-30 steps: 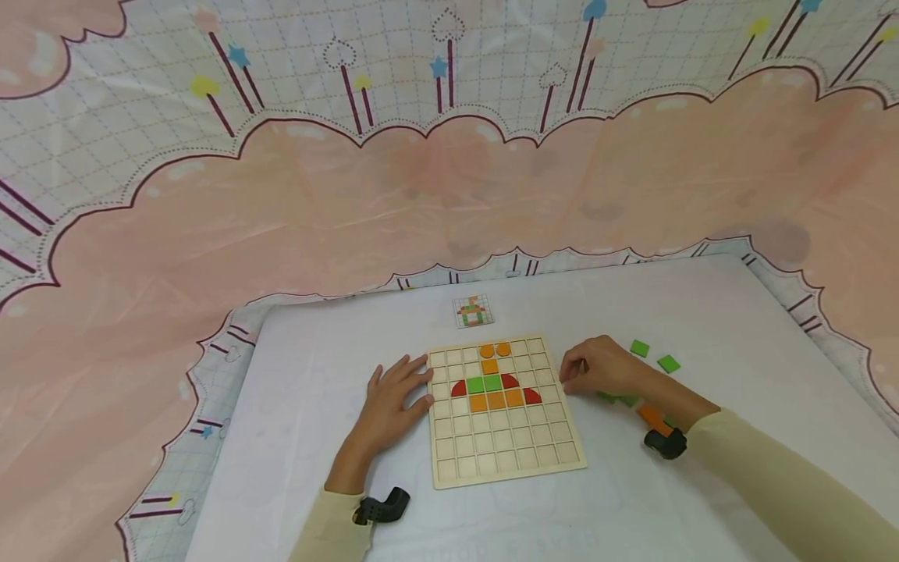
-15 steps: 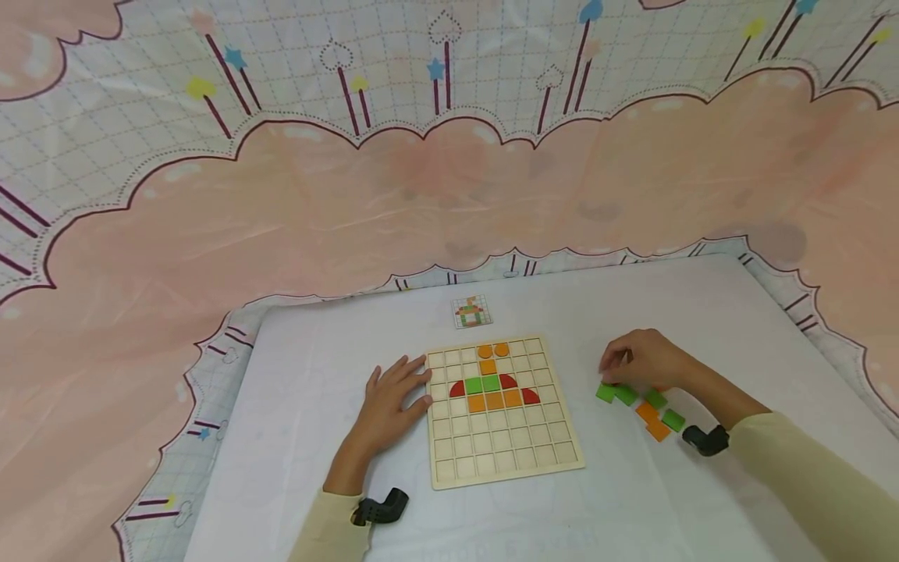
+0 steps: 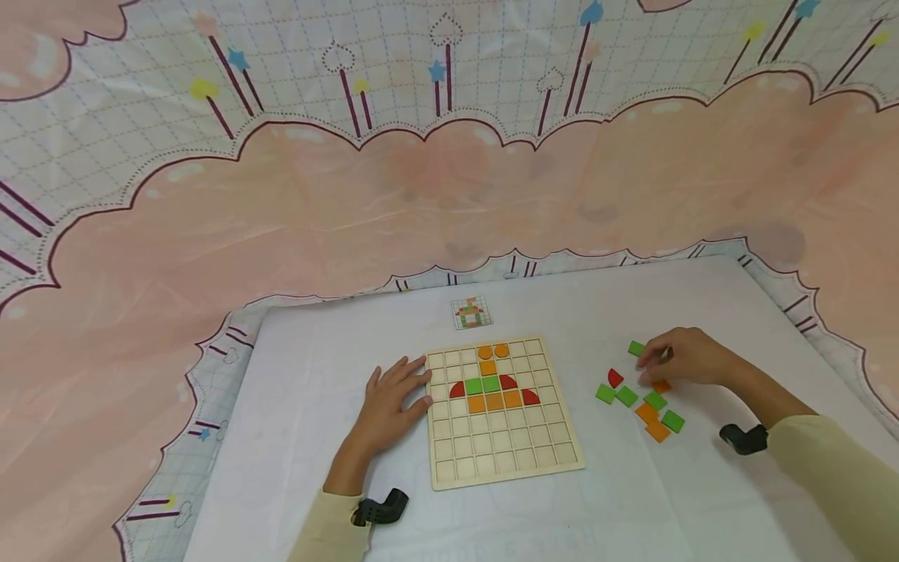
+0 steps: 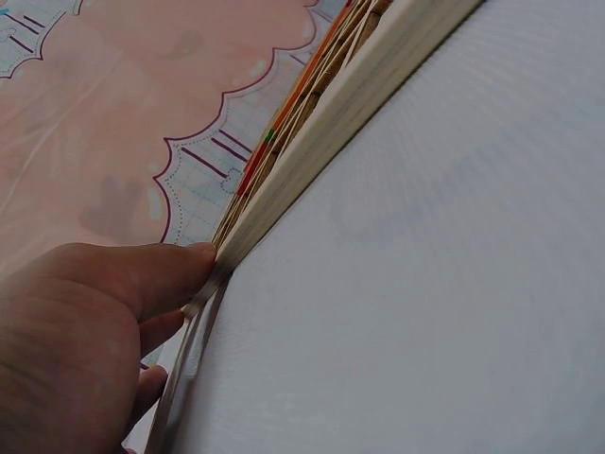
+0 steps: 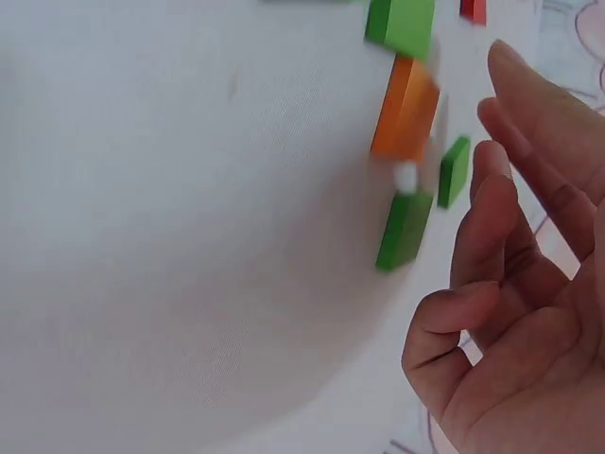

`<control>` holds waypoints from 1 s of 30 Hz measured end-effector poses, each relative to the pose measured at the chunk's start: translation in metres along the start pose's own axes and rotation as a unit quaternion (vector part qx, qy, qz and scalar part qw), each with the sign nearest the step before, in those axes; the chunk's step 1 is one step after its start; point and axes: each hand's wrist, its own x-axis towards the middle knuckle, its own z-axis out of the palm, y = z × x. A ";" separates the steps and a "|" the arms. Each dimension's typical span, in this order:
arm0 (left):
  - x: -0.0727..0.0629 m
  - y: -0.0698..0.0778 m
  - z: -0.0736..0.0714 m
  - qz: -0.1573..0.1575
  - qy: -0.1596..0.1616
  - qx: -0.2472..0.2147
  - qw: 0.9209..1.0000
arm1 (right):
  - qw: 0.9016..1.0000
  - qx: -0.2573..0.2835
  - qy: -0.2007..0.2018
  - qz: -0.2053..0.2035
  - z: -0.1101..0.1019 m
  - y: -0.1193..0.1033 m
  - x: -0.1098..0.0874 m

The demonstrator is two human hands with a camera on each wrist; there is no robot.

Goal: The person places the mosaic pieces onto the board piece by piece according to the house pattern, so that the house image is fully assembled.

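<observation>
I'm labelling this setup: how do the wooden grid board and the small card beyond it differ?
The wooden board is much larger than the card. The left hand touches the board but not the card. The board is pale wood, the card whitish. Both show a grid partly coloured orange, green and red.

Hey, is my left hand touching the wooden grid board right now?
Touching. The left wrist view shows it: the left hand has its fingers against the edge of the wooden grid board.

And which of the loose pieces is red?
The rounded wedge just beyond the two leftmost green squares; the other loose pieces in view are green or orange.
</observation>
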 end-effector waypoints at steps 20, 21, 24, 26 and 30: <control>0.000 -0.001 0.001 0.010 0.006 -0.003 1.000 | 1.000 -0.008 -0.009 -0.006 -0.002 0.023 -0.011; 0.000 -0.001 0.001 0.010 0.006 -0.002 1.000 | 1.000 -0.009 -0.009 -0.007 -0.002 0.024 -0.010; -0.001 -0.002 0.001 0.010 0.006 -0.003 1.000 | 1.000 -0.011 -0.007 -0.008 -0.001 0.025 -0.009; -0.001 -0.002 0.000 0.010 0.005 -0.005 1.000 | 1.000 -0.010 -0.005 -0.009 0.000 0.025 -0.008; -0.001 -0.002 0.000 0.010 0.004 -0.005 1.000 | 1.000 -0.003 -0.002 -0.010 0.001 0.024 -0.009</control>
